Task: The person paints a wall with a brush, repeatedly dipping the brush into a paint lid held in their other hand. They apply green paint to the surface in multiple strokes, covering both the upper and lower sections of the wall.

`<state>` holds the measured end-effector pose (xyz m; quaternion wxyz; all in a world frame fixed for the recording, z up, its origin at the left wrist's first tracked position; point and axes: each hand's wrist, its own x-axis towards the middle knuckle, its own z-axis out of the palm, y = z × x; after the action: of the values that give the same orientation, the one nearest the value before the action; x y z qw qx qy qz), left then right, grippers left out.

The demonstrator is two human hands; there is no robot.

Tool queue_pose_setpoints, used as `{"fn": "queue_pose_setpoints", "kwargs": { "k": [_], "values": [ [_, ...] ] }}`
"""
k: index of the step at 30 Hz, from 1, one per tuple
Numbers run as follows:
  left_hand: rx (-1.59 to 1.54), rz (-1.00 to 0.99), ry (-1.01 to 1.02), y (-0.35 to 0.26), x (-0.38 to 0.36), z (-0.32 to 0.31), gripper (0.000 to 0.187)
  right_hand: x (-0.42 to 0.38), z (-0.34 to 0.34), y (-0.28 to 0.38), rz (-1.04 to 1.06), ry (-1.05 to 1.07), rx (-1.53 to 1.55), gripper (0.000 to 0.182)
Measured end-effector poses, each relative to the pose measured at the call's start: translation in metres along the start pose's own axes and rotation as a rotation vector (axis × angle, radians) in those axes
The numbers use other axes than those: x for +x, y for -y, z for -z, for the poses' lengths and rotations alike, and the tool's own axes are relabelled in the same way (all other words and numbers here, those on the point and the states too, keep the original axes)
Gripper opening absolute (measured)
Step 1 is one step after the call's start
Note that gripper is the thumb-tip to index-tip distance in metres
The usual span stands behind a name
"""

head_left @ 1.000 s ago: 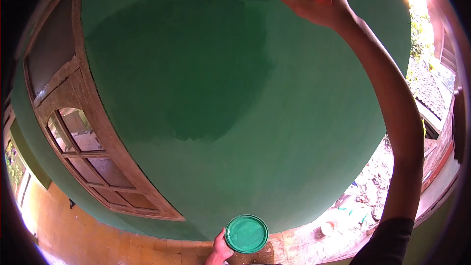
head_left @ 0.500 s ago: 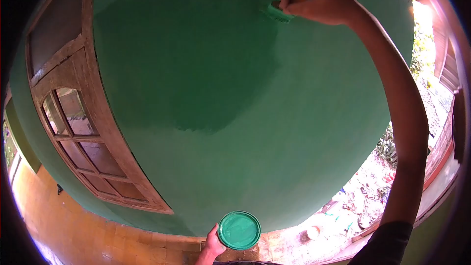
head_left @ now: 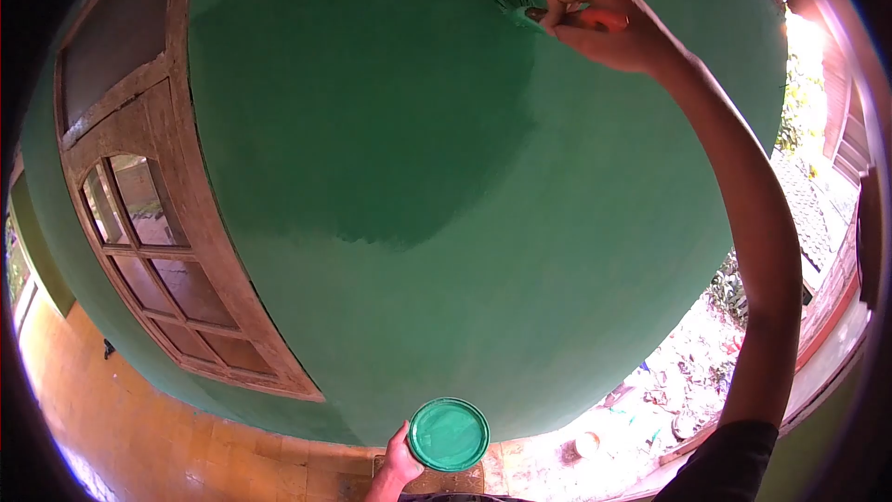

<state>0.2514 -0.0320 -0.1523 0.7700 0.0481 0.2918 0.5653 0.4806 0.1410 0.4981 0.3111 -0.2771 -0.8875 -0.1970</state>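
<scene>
My right hand [head_left: 599,23], raised high, is closed around the orange handle of a paintbrush [head_left: 522,11]. The brush's green-coated bristles fan out against the green wall [head_left: 446,316], near the upper right edge of a darker green patch [head_left: 372,102]. Low down, my left hand [head_left: 401,457] grips a round paint can [head_left: 449,434] by its left side. Green paint shows inside the can's rim.
A wooden-framed window [head_left: 172,270] with several panes is set in the wall on the left. Tan tiled floor [head_left: 186,437] runs below. Bright ground with leaves and litter [head_left: 683,381] lies outside at right, where a pale round container [head_left: 587,444] stands.
My right hand has turned and shifted slightly right and down. The brush now points up and left with its bristles splayed. My left hand still holds the can.
</scene>
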Motion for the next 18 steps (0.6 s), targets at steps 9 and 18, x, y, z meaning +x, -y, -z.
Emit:
{"fn": "queue_pose_setpoints", "kwargs": {
  "k": [9,18],
  "values": [
    [-0.005,-0.006,0.023,0.001,0.002,0.006,0.055,0.011,0.014,0.004,0.117,0.036,0.079,0.011],
    [-0.008,0.004,0.004,-0.002,0.000,0.003,0.055,0.014,0.010,0.009,0.206,-0.108,-0.088,0.010]
  ]
}}
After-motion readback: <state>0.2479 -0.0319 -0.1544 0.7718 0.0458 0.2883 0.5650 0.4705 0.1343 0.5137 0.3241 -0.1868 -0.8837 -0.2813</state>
